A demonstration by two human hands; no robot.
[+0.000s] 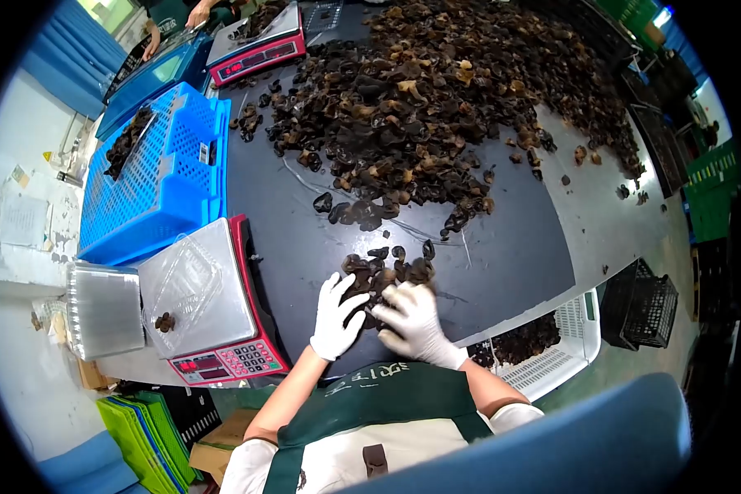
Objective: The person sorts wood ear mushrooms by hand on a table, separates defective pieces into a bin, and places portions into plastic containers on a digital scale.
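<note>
Both my hands wear white gloves and rest at the near edge of the dark table mat, around a small heap of dark wood ear mushrooms (377, 280). On the heap's left side, my left hand (337, 317) lies with thumb and fingers apart, fingertips touching the pieces. From the right, my right hand (413, 319) reaches over the heap, slightly blurred, its fingers spread on the mushrooms. Nothing shows gripped in either hand. Beyond them spreads a large pile of wood ear mushrooms (420, 107).
Left of my hands is a red scale (247, 360) bearing a clear plastic container (185, 284) and one mushroom piece. Stacked clear containers (105, 309), a blue crate (152, 181) and another scale (259, 62) stand farther left. A white basket (584, 337) sits below the right edge. A co-worker's hand (199, 12) shows top left.
</note>
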